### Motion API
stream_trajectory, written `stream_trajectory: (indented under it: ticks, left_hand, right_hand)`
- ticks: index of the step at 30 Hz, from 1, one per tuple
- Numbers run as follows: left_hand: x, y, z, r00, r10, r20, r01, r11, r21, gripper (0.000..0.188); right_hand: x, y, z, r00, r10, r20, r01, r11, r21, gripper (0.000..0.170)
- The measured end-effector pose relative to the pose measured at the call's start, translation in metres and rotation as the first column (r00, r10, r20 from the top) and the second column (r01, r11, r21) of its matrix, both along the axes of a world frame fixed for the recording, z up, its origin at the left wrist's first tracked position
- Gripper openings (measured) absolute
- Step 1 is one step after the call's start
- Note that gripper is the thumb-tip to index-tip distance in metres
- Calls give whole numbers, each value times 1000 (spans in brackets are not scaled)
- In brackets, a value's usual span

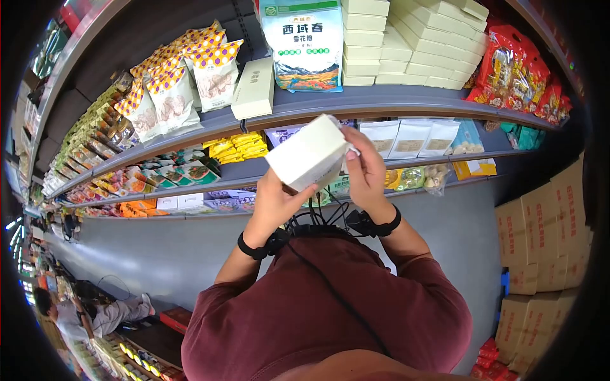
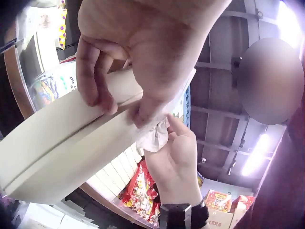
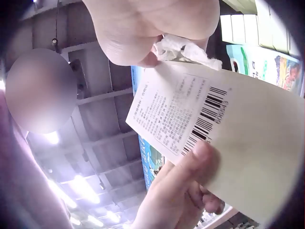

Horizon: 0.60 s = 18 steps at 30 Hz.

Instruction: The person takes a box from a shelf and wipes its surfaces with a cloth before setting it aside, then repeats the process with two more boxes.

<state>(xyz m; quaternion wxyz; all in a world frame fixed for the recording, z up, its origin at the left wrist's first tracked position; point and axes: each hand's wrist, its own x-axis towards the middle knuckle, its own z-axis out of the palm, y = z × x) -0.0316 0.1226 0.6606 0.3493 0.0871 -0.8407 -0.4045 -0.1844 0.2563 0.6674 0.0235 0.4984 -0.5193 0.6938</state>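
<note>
A cream cardboard box (image 1: 306, 152) is held tilted in front of the shelves. My left hand (image 1: 273, 200) grips its lower left part, and in the right wrist view the left thumb lies beside the barcode on a printed panel. My right hand (image 1: 367, 173) is at the box's right end and pinches a crumpled white tissue (image 3: 183, 50) against the edge. In the left wrist view, the left fingers rest across a long seam of the box, and the tissue (image 2: 155, 137) shows beneath them. Part of the right fingers is hidden behind the box.
Similar cream boxes (image 1: 438, 44) are stacked on the upper shelf (image 1: 406, 96), beside a blue-and-white flour bag (image 1: 304, 47). A single box (image 1: 254, 89) stands left of it, near polka-dot bags (image 1: 216, 73). Cartons (image 1: 540, 222) are piled at right; a person (image 1: 95, 317) is at lower left.
</note>
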Motion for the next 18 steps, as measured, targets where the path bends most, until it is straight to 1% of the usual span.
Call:
stream_trajectory:
  ticks: [1, 2, 4, 5, 6, 7, 8, 9, 10, 12, 13, 14, 15, 16, 18]
  left_hand:
    - [0, 2, 3, 998, 22, 62, -21, 1000, -13, 63]
    - [0, 1, 3, 998, 23, 63, -23, 1000, -11, 63]
    - [0, 1, 0, 989, 86, 120, -67, 986, -153, 66]
    - [0, 1, 1, 989, 85, 121, -66, 986, -152, 66]
    - [0, 1, 5, 986, 110, 123, -83, 975, -206, 67]
    - [0, 1, 8, 983, 135, 123, -100, 961, -258, 68]
    - [1, 0, 6, 983, 137, 124, -101, 961, -257, 68]
    - [2, -1, 4, 974, 170, 152, -121, 950, -287, 66]
    - [2, -2, 2, 963, 204, 179, -140, 938, -318, 64]
    - [1, -1, 4, 964, 210, 162, -150, 935, -321, 61]
    - [0, -1, 5, 966, 216, 143, -160, 931, -328, 59]
    - [0, 0, 10, 966, 215, 143, -159, 932, -327, 59]
    - [1, 0, 15, 958, 240, 159, -169, 915, -365, 57]
    - [2, 0, 18, 948, 266, 173, -178, 898, -403, 54]
    - [1, -1, 16, 943, 282, 180, -188, 892, -411, 53]
  right_hand:
    - [0, 1, 7, 1000, -12, -16, 11, 1000, -28, 34]
    - [-1, 3, 13, 999, -26, -30, 24, 998, -56, 36]
    - [-4, 6, 19, 998, -5, -60, 3, 999, -40, 38]
    - [-3, 8, 23, 992, -30, -121, 24, 998, -55, 37]
    - [-2, 9, 27, 982, -55, -181, 43, 997, -71, 36]
    - [-1, 10, 28, 982, -53, -180, 41, 997, -70, 36]
    - [0, 12, 29, 981, -91, -174, 79, 994, -73, 34]
    - [1, 13, 30, 977, -128, -169, 117, 990, -75, 32]
    - [-1, 13, 32, 977, -127, -170, 116, 991, -72, 32]
    - [-6, 11, 37, 895, -132, -426, 104, 991, -89, 29]
    - [-5, 12, 39, 895, -132, -427, 105, 991, -88, 29]
    - [-4, 12, 40, 850, -159, -501, 167, 986, -30, 31]
    - [-2, 12, 41, 799, -177, -575, 232, 972, 22, 33]
    - [2, 11, 42, 799, -177, -575, 232, 973, 23, 33]
    - [16, 9, 41, 848, -123, -515, 198, 976, 94, 36]
